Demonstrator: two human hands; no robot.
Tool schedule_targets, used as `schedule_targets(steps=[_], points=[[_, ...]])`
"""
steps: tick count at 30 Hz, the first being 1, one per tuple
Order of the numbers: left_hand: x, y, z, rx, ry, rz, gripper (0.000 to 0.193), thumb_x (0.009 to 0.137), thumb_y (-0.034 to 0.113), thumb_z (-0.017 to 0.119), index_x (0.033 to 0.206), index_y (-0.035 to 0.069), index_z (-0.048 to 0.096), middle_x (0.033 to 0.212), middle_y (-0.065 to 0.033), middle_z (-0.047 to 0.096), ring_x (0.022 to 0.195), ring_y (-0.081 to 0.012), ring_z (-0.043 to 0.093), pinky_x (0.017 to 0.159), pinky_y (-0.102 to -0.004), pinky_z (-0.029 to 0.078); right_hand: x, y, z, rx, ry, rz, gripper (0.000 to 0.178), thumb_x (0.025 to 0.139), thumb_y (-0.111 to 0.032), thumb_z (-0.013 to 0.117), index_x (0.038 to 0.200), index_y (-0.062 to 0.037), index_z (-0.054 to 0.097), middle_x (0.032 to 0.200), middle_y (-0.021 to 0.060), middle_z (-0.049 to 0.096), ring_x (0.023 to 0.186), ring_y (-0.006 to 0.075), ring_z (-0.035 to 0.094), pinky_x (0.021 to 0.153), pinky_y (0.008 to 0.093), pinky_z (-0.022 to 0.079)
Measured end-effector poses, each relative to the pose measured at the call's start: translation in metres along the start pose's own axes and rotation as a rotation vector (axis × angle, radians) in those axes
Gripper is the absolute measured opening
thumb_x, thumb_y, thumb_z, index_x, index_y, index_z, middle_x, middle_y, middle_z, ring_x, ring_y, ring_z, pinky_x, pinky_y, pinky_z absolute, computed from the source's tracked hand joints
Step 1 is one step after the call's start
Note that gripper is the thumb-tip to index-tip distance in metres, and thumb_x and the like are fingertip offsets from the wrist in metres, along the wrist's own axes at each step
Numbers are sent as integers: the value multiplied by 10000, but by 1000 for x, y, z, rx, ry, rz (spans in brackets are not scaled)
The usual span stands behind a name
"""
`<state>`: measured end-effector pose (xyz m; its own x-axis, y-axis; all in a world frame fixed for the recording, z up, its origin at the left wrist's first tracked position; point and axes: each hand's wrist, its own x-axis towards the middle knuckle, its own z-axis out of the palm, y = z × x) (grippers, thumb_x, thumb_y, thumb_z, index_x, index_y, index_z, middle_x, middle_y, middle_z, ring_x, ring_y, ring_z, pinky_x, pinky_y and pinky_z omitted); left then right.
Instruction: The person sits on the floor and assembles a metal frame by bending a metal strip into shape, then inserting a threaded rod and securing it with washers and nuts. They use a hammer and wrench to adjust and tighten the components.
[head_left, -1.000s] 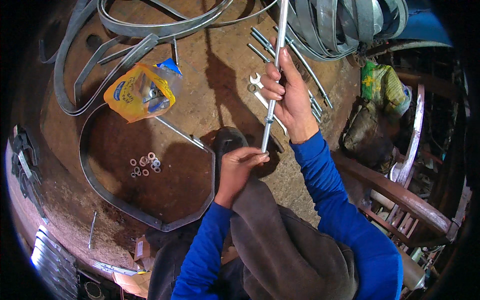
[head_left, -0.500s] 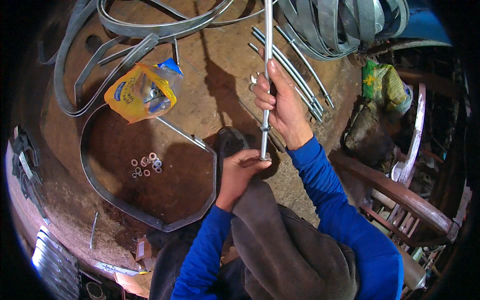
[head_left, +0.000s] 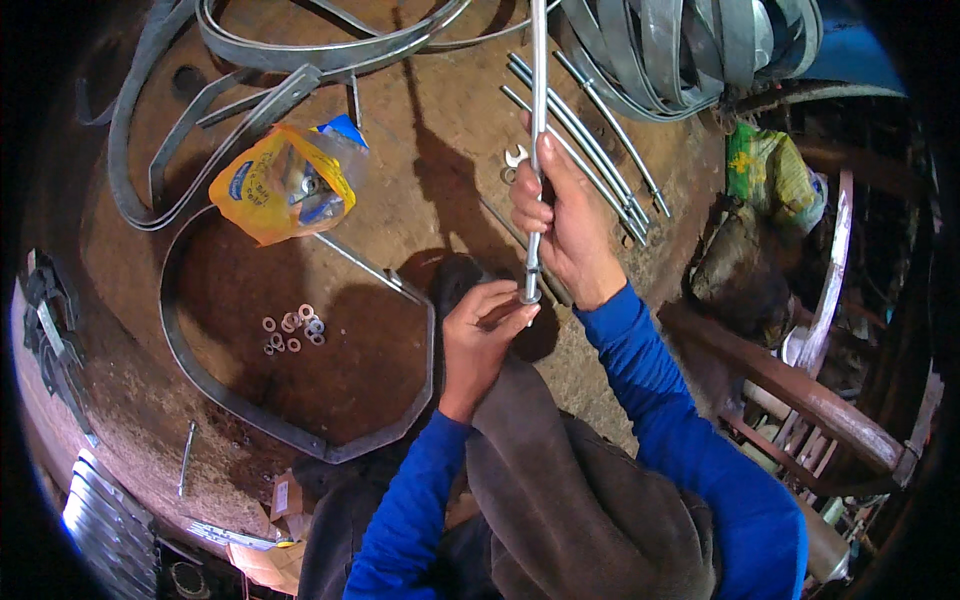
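Note:
My right hand is wrapped round a long, thin metal rod that stands nearly upright and runs out of the top of the view. Below that fist, a nut sits on the rod. Near the rod's lower end is a flat round washer, just under the nut. The thumb and fingers of my left hand pinch at this washer, above my knee. Beside my right fingers lies a spanner's open jaw, the rest of it hidden.
Several loose rods lie beyond my right hand. To the left are a pile of washers, a bent metal strap and a yellow plastic bag. Coiled metal strip stands at the far right, a rusty frame nearer.
The washer has moved up the rod, closer to the nut, with my left fingers following. My right hand has shifted slightly, uncovering more of the spanner jaw.

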<state>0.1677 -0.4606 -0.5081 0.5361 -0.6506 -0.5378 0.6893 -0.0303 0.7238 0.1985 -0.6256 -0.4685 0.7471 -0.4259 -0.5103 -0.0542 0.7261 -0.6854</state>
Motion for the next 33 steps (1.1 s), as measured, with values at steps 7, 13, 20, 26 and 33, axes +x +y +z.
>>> schedule_targets(steps=[7,13,20,26,33], points=[[3,7,-3,-73,-71,-40,412,783,22,730,1142,-22,532,996,-134,661,927,-150,619,817,-275,505,-19,17,-12,-2,50,118,386,994,-285,451,1344,-125,428,683,-19,421,484,28,306,404,161,236],[2,7,-26,-67,-193,-122,577,776,88,756,1269,-6,474,1138,-140,613,1042,-187,587,900,-317,476,-39,24,-29,-126,0,244,393,983,-260,487,1326,-68,473,641,-7,455,463,32,307,405,173,243],[26,83,-51,-79,88,219,442,929,203,580,1271,-59,478,1157,-137,614,1041,-186,594,890,-314,476,-74,22,-59,-412,-206,352,391,967,-236,520,1282,-3,517,615,-13,460,493,45,368,432,203,274],[20,99,-65,-89,-176,241,551,883,329,635,1228,-81,507,1129,-195,611,1037,-295,613,918,-396,478,-93,14,-59,-566,-333,431,340,936,-222,582,1221,-37,595,636,-8,525,526,33,411,445,205,292],[9,90,-70,-261,-151,305,500,892,299,620,1230,-50,502,1136,-172,601,1067,-314,593,919,-462,486,-98,12,-67,-590,-322,500,315,911,-173,621,1207,-66,616,687,-4,565,570,32,462,464,203,330]])
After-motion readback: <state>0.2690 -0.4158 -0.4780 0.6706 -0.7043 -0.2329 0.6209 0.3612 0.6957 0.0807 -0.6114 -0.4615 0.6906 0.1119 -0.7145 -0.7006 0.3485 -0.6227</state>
